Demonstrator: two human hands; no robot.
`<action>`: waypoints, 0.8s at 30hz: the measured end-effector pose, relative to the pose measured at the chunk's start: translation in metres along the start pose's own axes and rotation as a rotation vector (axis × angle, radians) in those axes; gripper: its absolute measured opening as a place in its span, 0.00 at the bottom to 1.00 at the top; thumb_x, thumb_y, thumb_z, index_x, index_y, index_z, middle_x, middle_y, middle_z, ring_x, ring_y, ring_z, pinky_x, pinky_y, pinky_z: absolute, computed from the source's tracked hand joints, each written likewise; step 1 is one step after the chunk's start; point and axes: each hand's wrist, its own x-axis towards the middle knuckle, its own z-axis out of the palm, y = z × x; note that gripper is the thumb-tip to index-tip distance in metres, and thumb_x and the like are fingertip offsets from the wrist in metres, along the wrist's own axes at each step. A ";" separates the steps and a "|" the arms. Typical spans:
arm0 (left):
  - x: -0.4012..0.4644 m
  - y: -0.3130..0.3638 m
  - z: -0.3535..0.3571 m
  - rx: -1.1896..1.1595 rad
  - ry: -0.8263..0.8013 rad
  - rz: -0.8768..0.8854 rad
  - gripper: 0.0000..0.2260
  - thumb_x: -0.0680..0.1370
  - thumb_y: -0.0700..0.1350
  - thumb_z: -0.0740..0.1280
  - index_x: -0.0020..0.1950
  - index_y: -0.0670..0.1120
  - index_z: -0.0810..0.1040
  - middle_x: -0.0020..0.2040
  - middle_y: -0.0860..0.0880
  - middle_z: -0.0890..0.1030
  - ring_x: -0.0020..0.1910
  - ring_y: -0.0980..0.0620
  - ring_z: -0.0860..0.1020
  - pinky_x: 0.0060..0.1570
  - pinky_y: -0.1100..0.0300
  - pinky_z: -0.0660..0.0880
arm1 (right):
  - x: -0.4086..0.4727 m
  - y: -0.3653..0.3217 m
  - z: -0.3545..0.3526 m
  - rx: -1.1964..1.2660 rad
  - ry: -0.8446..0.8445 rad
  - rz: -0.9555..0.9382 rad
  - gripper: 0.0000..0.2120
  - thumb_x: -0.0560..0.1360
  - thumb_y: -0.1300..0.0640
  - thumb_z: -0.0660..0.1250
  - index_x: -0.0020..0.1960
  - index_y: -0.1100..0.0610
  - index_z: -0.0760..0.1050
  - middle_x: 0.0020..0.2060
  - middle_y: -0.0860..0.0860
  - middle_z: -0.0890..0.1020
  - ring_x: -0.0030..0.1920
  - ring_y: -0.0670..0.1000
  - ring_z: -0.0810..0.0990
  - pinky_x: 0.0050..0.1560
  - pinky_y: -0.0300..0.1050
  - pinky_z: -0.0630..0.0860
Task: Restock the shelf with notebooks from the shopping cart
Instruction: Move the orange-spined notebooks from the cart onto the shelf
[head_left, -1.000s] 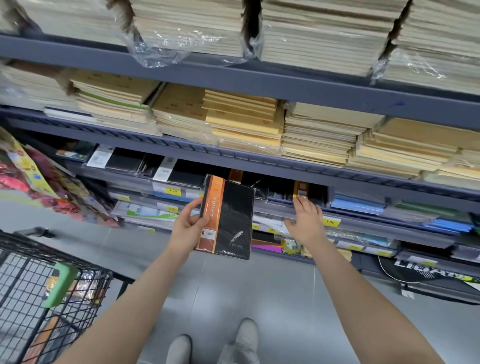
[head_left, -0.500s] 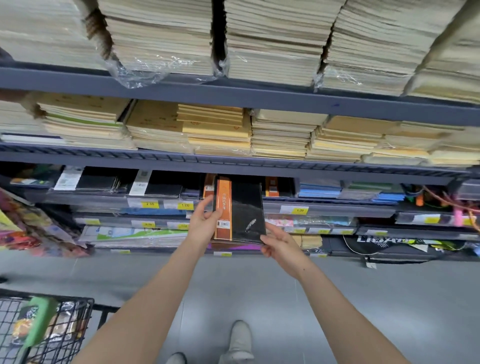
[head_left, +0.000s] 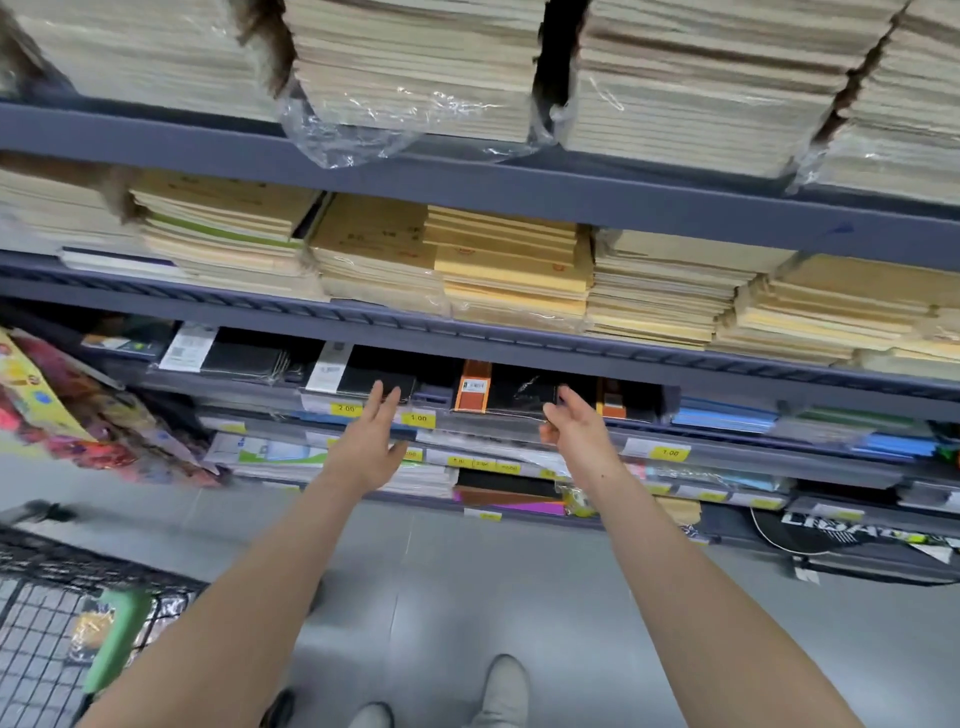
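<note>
The black wire shopping cart (head_left: 47, 613) is sitting at lower left. The left hand (head_left: 371, 441) is reaching with fingers spread wide, holding nothing. The black notebook with the orange spine (head_left: 511, 392) is lying on the grey metal shelf (head_left: 519, 423), the right hand (head_left: 574, 428) hovering beside it, fingers loosely apart.

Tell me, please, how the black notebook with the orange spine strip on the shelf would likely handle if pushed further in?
The black notebook with the orange spine strip lies flat, so it should slide, not tip or roll. Its glossy wrap shows glare, so it is probably slippery on the grey metal shelf. The cover looks stiff, so it likely won't flop. Both the left hand and right hand are open nearby.
</note>
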 end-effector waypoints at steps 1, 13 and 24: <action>0.003 -0.001 0.002 0.063 -0.009 0.002 0.34 0.78 0.46 0.62 0.77 0.52 0.42 0.77 0.52 0.39 0.67 0.42 0.66 0.56 0.47 0.73 | 0.009 0.000 0.003 -0.056 0.028 -0.018 0.24 0.79 0.60 0.59 0.74 0.57 0.57 0.52 0.55 0.75 0.37 0.47 0.73 0.60 0.46 0.73; -0.001 -0.005 -0.003 0.196 0.005 0.027 0.33 0.79 0.44 0.61 0.77 0.52 0.43 0.77 0.53 0.41 0.69 0.42 0.65 0.52 0.51 0.76 | 0.016 0.007 0.004 -0.603 0.093 -0.072 0.26 0.79 0.51 0.59 0.73 0.60 0.59 0.64 0.59 0.68 0.62 0.58 0.72 0.67 0.49 0.67; -0.082 0.004 -0.067 0.265 0.219 0.301 0.28 0.78 0.58 0.58 0.74 0.46 0.59 0.70 0.48 0.66 0.68 0.46 0.64 0.62 0.52 0.69 | -0.118 -0.035 -0.007 -0.866 0.087 -0.193 0.25 0.79 0.50 0.59 0.72 0.59 0.61 0.72 0.58 0.63 0.73 0.55 0.59 0.68 0.47 0.63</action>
